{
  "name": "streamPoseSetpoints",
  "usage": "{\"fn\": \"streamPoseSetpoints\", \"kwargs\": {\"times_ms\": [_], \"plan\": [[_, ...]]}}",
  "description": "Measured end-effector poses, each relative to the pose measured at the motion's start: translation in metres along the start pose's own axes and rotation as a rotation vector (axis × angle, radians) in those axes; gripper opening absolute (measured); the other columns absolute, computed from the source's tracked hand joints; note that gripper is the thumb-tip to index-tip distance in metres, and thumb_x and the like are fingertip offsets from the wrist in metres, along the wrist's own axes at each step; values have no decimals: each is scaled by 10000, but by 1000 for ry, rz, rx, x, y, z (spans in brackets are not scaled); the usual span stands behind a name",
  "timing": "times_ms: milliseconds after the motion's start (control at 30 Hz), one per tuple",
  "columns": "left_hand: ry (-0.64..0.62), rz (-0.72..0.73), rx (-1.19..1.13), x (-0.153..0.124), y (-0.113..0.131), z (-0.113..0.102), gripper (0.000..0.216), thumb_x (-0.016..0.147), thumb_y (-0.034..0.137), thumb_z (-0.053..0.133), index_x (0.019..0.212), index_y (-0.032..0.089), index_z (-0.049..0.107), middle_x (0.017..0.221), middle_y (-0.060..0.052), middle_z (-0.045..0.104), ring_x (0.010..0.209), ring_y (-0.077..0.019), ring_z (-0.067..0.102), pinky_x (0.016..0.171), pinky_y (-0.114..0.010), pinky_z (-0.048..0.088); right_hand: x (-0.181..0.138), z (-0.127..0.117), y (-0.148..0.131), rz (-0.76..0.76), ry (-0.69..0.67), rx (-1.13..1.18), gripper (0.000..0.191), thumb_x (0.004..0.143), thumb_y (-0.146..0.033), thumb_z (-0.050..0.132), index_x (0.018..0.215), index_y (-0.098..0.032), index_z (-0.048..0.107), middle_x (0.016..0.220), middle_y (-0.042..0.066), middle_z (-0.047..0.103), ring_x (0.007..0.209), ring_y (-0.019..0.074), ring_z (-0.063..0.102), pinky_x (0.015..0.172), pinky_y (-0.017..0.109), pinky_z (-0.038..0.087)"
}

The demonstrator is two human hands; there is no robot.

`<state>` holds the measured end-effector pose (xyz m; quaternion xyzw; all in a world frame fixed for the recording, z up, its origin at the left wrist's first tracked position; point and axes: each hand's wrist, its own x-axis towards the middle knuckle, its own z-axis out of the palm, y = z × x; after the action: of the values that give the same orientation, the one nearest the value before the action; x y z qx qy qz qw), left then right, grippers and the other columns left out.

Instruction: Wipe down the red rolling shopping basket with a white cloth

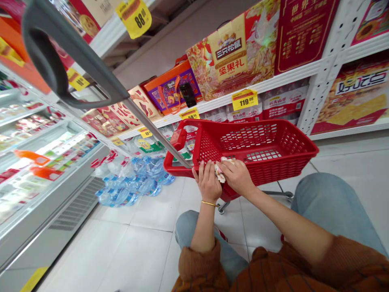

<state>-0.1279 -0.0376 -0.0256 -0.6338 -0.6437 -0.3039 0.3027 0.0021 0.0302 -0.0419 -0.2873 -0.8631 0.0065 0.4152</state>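
A red plastic shopping basket (pixel 273 138) on wheels stands on the tiled floor in front of my knees. Its grey pull handle (pixel 91 61) rises up to the top left. My left hand (pixel 208 180) rests against the basket's near rim with its fingers curled. My right hand (pixel 238 175) sits right beside it, closed on a small crumpled white cloth or tissue (pixel 219 173) pressed to the rim between both hands. A thin gold bangle (pixel 209 203) circles my left wrist.
Shelves (pixel 273 83) with red gift boxes and yellow price tags run along the right. A refrigerated display case (pixel 45 170) lines the left. Packs of large water bottles (pixel 133 182) lie on the floor beyond the basket.
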Motion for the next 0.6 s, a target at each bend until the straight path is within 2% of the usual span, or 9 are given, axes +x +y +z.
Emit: {"fn": "streamPoseSetpoints", "kwargs": {"times_ms": [167,433,600], "plan": [[5,-17,-15,-1,0,2,433,880,184,368,1237,134,609,1245,-98,649,1360,-220,396,1200,-468,-35,-13,-7,15,13,7,-32,367,941,-211,451,1296,-193,546,1222,107,623,1034,262,518,892,415,389],[41,-42,-5,-1,8,5,403,885,287,475,1232,128,606,1253,-113,642,1355,-268,402,1186,-516,-55,-16,-24,34,-42,1,87,343,934,-177,439,1248,-181,578,1209,115,630,1102,242,549,949,417,448],[74,-90,27,-3,16,12,432,892,313,493,1275,132,575,1306,-135,598,1404,-276,316,1170,-533,-104,-15,-32,36,-38,17,157,346,930,-159,436,1240,-204,582,1239,88,625,1161,211,545,962,395,462]]}}
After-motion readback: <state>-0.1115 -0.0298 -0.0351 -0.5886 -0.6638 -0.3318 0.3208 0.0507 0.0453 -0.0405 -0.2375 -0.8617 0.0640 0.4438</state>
